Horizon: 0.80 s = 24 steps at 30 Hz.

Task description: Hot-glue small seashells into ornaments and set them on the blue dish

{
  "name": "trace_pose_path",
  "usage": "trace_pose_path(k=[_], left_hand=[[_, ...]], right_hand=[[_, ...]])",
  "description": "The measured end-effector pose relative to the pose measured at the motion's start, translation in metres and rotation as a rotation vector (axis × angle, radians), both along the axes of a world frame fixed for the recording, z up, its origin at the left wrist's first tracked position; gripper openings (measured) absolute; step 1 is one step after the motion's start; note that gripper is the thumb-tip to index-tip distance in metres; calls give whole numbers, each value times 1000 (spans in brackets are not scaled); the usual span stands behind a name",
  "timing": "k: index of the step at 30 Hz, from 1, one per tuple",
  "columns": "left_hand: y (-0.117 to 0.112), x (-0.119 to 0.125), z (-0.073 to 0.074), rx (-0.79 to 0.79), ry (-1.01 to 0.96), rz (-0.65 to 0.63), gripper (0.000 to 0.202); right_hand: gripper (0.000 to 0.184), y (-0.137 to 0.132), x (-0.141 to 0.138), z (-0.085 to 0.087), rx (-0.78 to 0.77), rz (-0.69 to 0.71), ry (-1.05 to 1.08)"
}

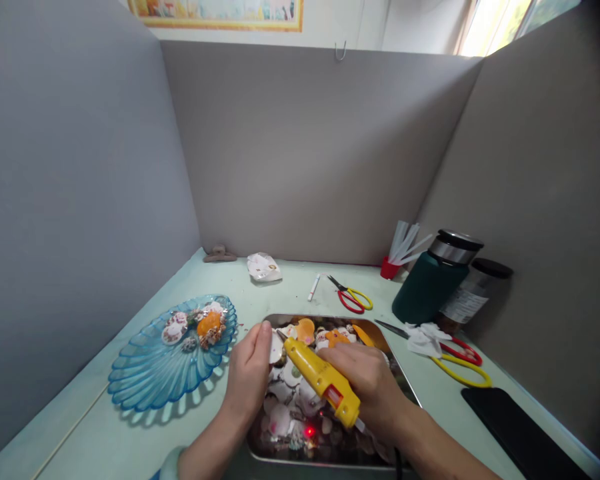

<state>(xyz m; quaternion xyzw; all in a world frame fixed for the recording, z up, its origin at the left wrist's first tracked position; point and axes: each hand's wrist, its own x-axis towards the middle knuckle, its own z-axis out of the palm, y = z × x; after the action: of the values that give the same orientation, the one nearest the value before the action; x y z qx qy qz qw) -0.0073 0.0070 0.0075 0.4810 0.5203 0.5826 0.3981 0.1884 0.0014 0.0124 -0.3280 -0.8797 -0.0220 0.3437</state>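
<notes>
My right hand is wrapped round a yellow glue gun, whose nozzle points up-left at a pale shell. That shell is pinched in my left hand. Both hands hover over a metal tray filled with several seashells, white, orange and pink. A small red light glows on the tray's shells under the gun. To the left lies a blue shell-shaped glass dish with several shells clustered at its far end.
Grey partition walls stand on three sides. At the back lie small red-and-yellow scissors, a white marker and a crumpled packet. On the right stand a dark green flask, a dark jar, larger scissors, a tissue and a black phone.
</notes>
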Motion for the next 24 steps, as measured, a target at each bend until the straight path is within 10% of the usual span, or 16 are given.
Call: trace_pose_path(k=[24], left_hand=[[3, -1, -3, -17, 23, -20, 37]], right_hand=[[25, -2, -1, 3, -12, -20, 32]])
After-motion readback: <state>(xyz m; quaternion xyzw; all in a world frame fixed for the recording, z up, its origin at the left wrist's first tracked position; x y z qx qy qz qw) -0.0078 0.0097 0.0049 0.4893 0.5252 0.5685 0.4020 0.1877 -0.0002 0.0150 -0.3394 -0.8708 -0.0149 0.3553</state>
